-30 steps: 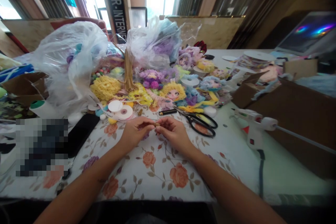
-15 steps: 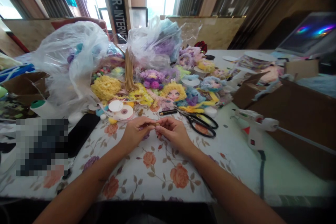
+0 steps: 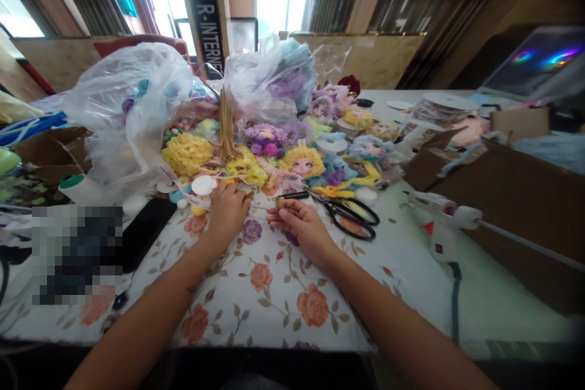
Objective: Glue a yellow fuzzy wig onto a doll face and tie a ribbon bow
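Observation:
My left hand is over the flowered cloth, beside the white ribbon spools; its fingers point away from me, and what lies under the fingertips is hidden. My right hand is turned partly palm up, its thumb and fingers pinching a small brownish piece too small to name. Just beyond that hand lie a black lighter and black-handled scissors. A doll head with yellow curls rests farther back.
Yarn dolls, flowers and plastic bags fill the back of the table. To the left lies a black phone. A white glue gun and a cardboard box stand at the right.
My hands have parted. The left has moved forward and left to the spools; the right has stayed near its place with its fingers a little more spread.

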